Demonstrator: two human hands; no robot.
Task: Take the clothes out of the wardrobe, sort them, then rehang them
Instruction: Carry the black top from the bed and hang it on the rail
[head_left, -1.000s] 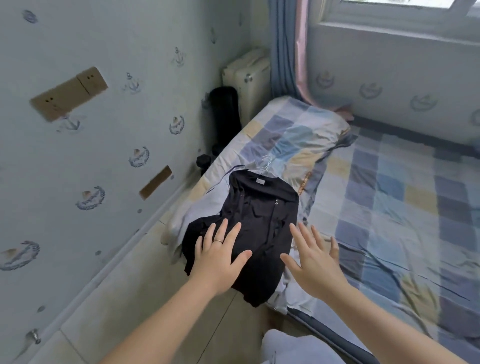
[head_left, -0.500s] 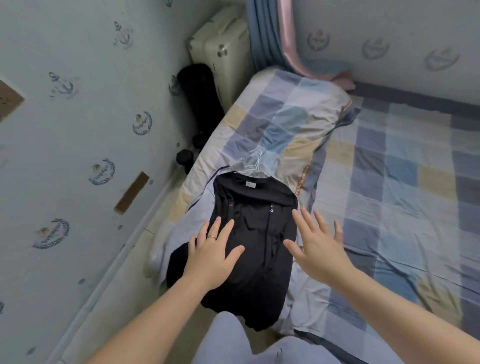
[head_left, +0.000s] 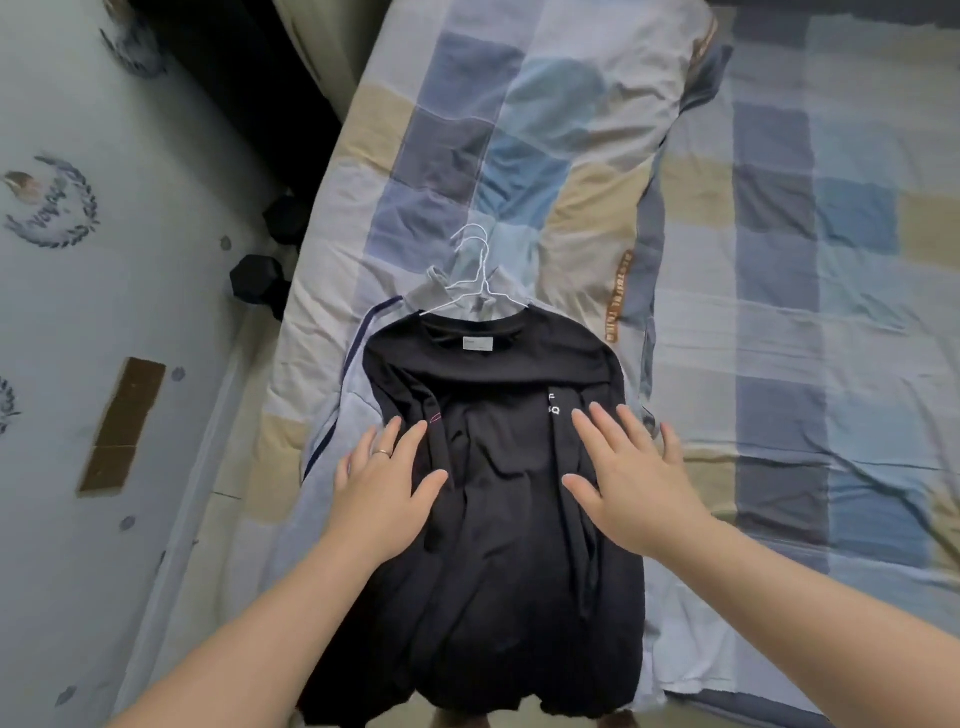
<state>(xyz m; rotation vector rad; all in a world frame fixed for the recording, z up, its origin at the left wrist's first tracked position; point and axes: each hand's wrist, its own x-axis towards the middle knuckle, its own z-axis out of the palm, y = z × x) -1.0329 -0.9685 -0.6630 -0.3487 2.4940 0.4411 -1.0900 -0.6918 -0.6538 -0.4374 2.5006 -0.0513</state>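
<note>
Now I see the black shirt (head_left: 498, 467) lying flat on the bed (head_left: 779, 312), its hem hanging over the near edge and white wire hangers (head_left: 475, 280) at its collar. My left hand (head_left: 382, 488) lies spread on its left side, ring showing. My right hand (head_left: 631, 483) lies flat and spread on its right side.

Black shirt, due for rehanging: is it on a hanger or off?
Likely on: white wire hangers poke from the collar of the black shirt, flat on the bed.
</note>
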